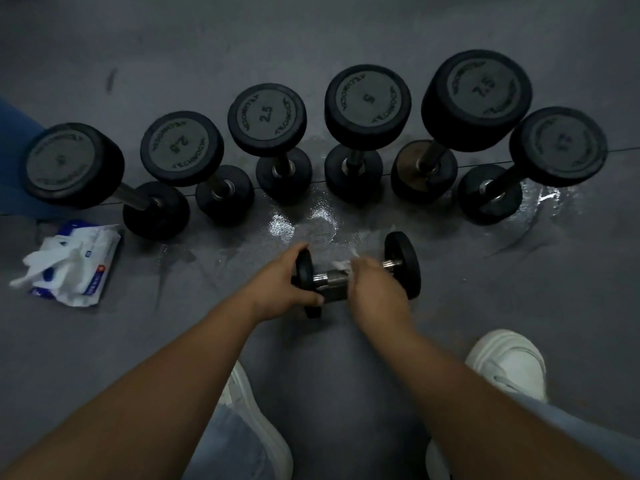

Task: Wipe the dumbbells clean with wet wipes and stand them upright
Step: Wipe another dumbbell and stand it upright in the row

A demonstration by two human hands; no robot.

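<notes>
A small dumbbell [403, 265] lies on its side on the grey floor [519, 323], just in front of the person. The left hand [280, 285] grips its left end disc, fingers [294, 249] curled over the rim and thumb under it. The right hand [377, 289], blurred, is clamped over a white wet wipe [341, 265] on the chrome handle. Beyond it, six upright dumbbells [367, 105] stand in a close row across the floor, their bases near one another. A shiny wet patch [304, 223] lies between that row and the small dumbbell. An open wipe pack [69, 265] sits well to the left, near the leftmost base. Bare floor stretches to the right of the small dumbbell. A white shoe [509, 362] sits behind each arm.
</notes>
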